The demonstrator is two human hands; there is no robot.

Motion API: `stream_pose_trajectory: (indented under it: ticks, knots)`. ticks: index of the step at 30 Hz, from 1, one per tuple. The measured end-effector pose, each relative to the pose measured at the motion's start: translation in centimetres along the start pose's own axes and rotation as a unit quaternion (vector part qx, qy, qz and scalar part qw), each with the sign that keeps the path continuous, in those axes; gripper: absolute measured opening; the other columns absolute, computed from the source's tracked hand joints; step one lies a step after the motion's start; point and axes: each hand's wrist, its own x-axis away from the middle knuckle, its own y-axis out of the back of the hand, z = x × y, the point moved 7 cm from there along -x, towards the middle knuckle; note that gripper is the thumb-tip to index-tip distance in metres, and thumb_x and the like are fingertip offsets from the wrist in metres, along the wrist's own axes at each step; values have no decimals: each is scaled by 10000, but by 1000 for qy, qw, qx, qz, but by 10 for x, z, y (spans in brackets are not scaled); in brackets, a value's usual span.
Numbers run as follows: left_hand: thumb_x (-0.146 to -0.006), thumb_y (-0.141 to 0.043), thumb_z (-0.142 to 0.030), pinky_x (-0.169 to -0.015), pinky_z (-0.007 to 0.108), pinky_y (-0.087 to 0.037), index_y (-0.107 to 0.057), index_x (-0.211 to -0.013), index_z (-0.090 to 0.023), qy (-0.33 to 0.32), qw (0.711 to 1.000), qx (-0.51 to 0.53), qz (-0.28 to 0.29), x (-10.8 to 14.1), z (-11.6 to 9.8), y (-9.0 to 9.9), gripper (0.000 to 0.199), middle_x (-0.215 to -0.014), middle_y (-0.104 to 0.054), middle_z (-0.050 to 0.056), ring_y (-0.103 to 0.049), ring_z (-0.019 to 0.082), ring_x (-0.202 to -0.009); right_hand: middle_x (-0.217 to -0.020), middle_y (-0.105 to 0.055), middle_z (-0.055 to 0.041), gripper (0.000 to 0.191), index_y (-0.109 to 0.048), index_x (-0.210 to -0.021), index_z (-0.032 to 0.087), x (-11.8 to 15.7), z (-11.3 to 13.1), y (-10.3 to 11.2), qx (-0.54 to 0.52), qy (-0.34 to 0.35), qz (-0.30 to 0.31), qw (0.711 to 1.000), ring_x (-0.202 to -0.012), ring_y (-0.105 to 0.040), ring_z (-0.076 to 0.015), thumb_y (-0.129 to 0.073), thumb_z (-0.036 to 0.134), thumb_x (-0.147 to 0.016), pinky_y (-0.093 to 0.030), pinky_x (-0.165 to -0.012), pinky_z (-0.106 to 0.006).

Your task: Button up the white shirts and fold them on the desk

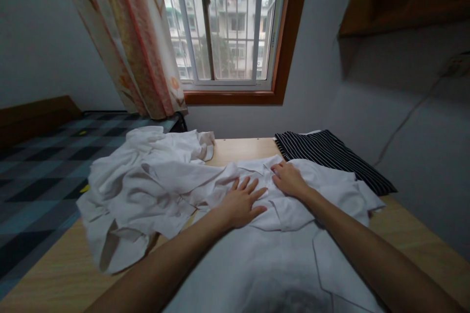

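Note:
A white shirt [330, 176] lies spread and creased across the wooden table in front of me. My left hand [240, 203] rests flat on the cloth, its fingers spread apart. Just to the right and a little farther off, my right hand [288, 178] has its fingers bent in on the shirt near its collar end, pinching the fabric. To the left is a heap of crumpled white clothing [128, 186], which touches the shirt and hangs toward the table's left edge.
Folded black striped cloth [326, 156] lies at the table's [242, 144] back right. A bed with a checked cover [40, 171] adjoins on the left. Ahead are a curtain [128, 34] and a barred window [227, 24]. A wooden shelf [404, 14] hangs at upper right.

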Motion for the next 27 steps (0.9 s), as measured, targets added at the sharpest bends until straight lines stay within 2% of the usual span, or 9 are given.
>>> stream_pose_trajectory:
  ticks: [3,6,10,13,17,20,22,24,27]
  knots:
    - [-890,-415,-623,-1078,581,-224,-439,-1396,-364,-7,1000,10,4,3,3,5,569,-1519,-348,85,-293,367,-1382,-1090,-628,-102,263,-662,-1060,190,-17,1,-2,-75,-23,-9,997,-991,-573,-221,-515,200,-842,-407,-833,-314]
    - [-865,-455,-626,-1006,546,-332,-555,-1281,-319,1,1000,14,-12,-10,6,20,527,-1381,-504,99,-440,357,-1252,-987,-641,-85,190,-687,-948,191,-31,6,-10,-118,-17,-22,993,-954,-571,-206,-527,242,-858,-394,-827,-309]
    - [-905,-425,-532,-844,427,-443,-590,-1135,-178,124,991,36,-25,-42,25,32,453,-1134,-643,153,-592,317,-1033,-952,-644,-72,148,-667,-904,191,-34,4,-21,-131,-27,-29,991,-933,-558,-212,-556,278,-860,-380,-798,-324]
    - [-920,-415,-515,-782,392,-444,-541,-1168,-169,178,983,35,-33,-63,31,30,445,-1015,-679,149,-639,303,-931,-942,-648,-61,101,-644,-862,189,-31,0,-25,-151,-24,-37,988,-918,-552,-205,-567,253,-850,-374,-798,-327]
    - [-953,-382,-300,-838,420,-403,-563,-1107,-172,167,982,-20,-80,-73,30,24,271,-1026,-671,152,-628,295,-963,-873,-648,-50,94,-609,-814,185,-29,-4,-25,-193,-25,-58,979,-866,-557,-198,-547,246,-847,-387,-785,-328]
    - [-931,-362,-174,-860,424,-379,-571,-1059,-161,177,978,-16,-110,-71,38,22,246,-1012,-669,148,-621,279,-964,-823,-638,-34,126,-582,-805,188,-28,-7,-24,-233,-23,-72,970,-782,-562,-175,-504,273,-854,-420,-730,-299]
    - [-907,-385,-144,-867,415,-373,-557,-1068,-163,197,971,-4,-138,-67,46,26,236,-1000,-672,133,-618,267,-954,-791,-627,-26,165,-566,-805,191,-27,-8,-23,-274,-19,-84,958,-730,-558,-167,-472,313,-862,-436,-681,-283]
    - [-883,-402,-119,-867,398,-377,-553,-1059,-169,199,965,14,-170,-64,49,31,238,-974,-673,111,-613,251,-939,-756,-615,-21,194,-560,-792,196,-26,-9,-21,-348,-15,-106,931,-701,-551,-172,-472,358,-851,-442,-644,-280]
    - [-825,-453,-104,-841,353,-402,-594,-960,-183,140,966,67,-205,-65,41,33,211,-948,-650,82,-590,226,-928,-731,-599,-16,192,-568,-765,201,-24,-9,-17,-442,-6,-129,888,-694,-540,-179,-516,378,-817,-440,-637,-288]
